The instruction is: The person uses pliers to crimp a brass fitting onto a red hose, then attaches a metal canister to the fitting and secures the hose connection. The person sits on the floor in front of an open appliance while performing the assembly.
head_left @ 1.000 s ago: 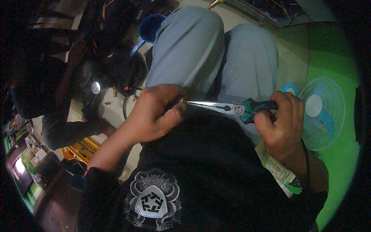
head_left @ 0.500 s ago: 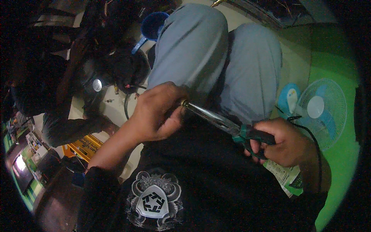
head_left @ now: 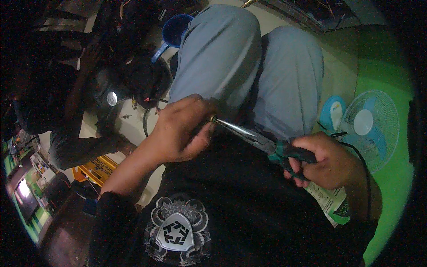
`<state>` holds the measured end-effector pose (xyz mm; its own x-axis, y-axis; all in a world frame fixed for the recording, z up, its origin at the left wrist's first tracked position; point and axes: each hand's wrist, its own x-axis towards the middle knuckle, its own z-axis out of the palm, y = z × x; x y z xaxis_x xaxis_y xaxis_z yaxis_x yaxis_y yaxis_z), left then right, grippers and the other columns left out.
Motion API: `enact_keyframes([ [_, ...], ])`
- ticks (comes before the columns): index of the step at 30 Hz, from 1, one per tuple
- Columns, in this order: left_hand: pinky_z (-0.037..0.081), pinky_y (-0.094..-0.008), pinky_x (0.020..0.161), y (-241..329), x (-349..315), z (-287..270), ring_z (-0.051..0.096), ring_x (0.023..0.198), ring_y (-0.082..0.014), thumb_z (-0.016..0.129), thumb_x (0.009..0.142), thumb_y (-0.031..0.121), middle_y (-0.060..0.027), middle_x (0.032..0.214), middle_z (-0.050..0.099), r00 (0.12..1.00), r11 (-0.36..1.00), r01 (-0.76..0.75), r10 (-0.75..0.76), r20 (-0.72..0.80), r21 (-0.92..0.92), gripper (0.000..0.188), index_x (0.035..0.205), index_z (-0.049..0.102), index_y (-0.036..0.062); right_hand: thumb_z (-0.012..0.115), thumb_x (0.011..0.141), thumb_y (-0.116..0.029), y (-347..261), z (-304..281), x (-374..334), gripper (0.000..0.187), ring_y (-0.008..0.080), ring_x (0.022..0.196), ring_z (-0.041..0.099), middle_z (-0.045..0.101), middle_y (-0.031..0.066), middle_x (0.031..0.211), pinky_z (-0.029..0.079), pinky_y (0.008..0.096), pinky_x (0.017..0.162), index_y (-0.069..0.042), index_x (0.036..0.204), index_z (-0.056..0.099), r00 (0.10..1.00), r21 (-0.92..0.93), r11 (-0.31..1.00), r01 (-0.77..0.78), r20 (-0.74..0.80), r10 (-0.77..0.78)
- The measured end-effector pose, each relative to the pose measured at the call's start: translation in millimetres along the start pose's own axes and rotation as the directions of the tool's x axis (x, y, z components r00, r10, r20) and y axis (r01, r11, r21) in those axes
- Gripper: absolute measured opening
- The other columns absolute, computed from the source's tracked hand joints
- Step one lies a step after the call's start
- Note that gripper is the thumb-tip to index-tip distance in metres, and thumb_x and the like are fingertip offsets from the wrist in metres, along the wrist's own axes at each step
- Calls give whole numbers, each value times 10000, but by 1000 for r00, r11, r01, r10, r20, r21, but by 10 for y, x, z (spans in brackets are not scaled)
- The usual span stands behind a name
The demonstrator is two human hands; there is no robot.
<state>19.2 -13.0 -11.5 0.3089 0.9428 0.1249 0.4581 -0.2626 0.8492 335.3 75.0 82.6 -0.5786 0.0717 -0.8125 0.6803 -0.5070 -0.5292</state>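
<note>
My right hand (head_left: pixel 327 160) is closed round the dark green and black handles of long-nose pliers (head_left: pixel 249 134). Their long silver jaws point up and left to a small brass-coloured fitting (head_left: pixel 213 118). That fitting sticks out of my left hand (head_left: pixel 184 127), whose fingers are wrapped round it; the rest of it is hidden in the grip. The tips of the jaws touch the fitting at its open end. Both hands are over my lap, in front of my black shirt and below my knees in grey trousers (head_left: pixel 218 53).
A blue dipper (head_left: pixel 175 30) lies beyond my left knee. On the left sits another person in dark clothes (head_left: pixel 44 93), near a yellow crate (head_left: pixel 95 169). A blue and white fan (head_left: pixel 371 129) stands at the right on green flooring. A printed packet (head_left: pixel 329 204) lies by my right forearm.
The plier handles have opened slightly and my right fingers have shifted on them. My left hand keeps its place with the fitting.
</note>
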Motion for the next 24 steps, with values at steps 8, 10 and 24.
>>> enact_keyframes([
  [8,505,-449,657,58,19,76,626,737,-403,642,804,112,-194,799,599,994,993,95,-91,-64,69,201,972,637,2,647,753,-57,140,272,118,135,382,794,615,619,184,945,504,467,663,-47,852,556,659,-935,354,-35,-288,-695],
  [10,502,-418,671,76,17,49,624,724,-378,613,807,107,-178,794,609,996,996,85,-85,-2,35,219,977,644,-28,651,749,-88,177,248,98,135,380,839,605,606,202,1021,489,470,661,-59,838,554,609,-976,144,-162,-213,-764],
  [24,487,-438,677,204,28,83,590,693,-411,620,820,138,-192,738,572,961,958,260,-269,69,124,170,881,604,-21,665,713,-133,124,113,122,147,339,841,572,610,186,1014,469,461,655,-93,751,529,490,-935,-160,-317,-17,-872],
])
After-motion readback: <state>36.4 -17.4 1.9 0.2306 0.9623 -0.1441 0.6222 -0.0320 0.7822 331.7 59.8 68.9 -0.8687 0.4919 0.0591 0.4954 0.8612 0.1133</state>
